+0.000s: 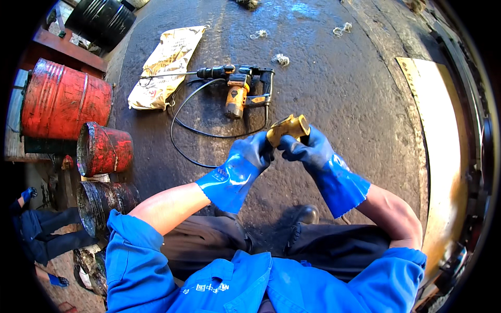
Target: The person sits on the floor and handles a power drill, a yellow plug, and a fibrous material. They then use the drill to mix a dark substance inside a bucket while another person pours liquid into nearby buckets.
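Observation:
In front of me, over the dark floor, I hold a yellow, brass-like metal pipe fitting (288,128) with round openings. My left hand (249,152), in a blue rubber glove with darkened fingers, is closed on its left end. The matching glove of my right hand (312,151) grips it from the right, thumb across the near side. Both hands' fingertips are partly hidden by the fitting. Just beyond my hands lies an orange and black hammer drill (238,96) on its side, its long bit pointing left over a pale printed sack (168,68).
The drill's black cable (176,122) loops near my left forearm. Red drums (65,101), a red bucket (107,149) and a blackened bucket (107,201) line the left. Another person in dark trousers (49,229) is at far left. A pale board (436,141) runs along the right.

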Available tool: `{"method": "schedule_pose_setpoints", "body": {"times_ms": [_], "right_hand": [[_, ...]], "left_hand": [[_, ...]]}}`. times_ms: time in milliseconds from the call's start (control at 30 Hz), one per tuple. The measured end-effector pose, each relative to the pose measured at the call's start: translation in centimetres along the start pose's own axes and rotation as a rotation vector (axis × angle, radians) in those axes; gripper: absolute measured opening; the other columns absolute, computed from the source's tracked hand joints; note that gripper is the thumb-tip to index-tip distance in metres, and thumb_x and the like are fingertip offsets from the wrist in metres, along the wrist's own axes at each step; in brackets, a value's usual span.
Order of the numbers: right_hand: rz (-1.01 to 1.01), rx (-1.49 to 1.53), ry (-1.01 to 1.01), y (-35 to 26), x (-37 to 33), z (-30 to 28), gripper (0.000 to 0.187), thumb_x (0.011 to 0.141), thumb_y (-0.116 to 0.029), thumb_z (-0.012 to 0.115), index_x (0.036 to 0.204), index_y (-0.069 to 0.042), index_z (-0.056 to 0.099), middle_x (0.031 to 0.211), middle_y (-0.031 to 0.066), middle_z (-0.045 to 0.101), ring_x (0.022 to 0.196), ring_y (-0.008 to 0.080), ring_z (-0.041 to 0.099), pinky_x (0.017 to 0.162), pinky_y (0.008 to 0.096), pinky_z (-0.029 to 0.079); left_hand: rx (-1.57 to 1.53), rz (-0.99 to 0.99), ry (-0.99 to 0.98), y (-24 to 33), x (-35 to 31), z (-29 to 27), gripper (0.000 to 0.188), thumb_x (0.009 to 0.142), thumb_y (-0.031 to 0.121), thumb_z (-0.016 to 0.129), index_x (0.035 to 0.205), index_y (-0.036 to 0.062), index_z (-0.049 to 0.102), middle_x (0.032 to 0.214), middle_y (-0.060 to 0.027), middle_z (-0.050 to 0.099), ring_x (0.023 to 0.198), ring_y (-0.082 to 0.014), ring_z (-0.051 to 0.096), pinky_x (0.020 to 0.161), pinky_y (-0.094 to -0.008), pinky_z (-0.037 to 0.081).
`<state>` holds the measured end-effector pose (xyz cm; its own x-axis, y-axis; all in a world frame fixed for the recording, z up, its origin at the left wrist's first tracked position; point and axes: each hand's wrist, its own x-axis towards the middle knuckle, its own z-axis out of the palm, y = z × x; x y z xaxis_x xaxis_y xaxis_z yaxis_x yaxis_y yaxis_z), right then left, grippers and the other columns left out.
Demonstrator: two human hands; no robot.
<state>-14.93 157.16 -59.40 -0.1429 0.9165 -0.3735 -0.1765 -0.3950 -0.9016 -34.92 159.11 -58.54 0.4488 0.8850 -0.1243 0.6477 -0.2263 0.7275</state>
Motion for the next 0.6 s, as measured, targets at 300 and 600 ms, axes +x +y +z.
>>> {"method": "schedule_pose_setpoints", "body": {"times_ms": [300,600], "right_hand": [[0.180,-0.012,-0.105,0.0,0.4,-1.9,0.045,0.092,-0.040,0.068,0.120,-0.005,0.064,0.101,0.0060,0.070,0.085,0.0145,0.067,0.074,0.0309,0.056],[0.217,0.055,-0.086,-0.7,1.2,-1.4,0.056,0.089,-0.054,0.068,0.118,-0.007,0.064,0.097,0.0037,0.068,0.075,0.0121,0.062,0.070,0.0301,0.055]], "left_hand": [[0.286,0.023,0.011,0.0,0.4,0.3,0.025,0.087,0.018,0.066,0.110,0.0099,0.063,0.086,-0.0215,0.069,0.081,-0.0426,0.066,0.070,-0.0494,0.053],[0.337,-0.161,-0.130,1.2,1.4,-1.3,0.022,0.091,0.023,0.063,0.106,0.0076,0.064,0.082,-0.0240,0.067,0.079,-0.0439,0.066,0.067,-0.0504,0.052]]}}
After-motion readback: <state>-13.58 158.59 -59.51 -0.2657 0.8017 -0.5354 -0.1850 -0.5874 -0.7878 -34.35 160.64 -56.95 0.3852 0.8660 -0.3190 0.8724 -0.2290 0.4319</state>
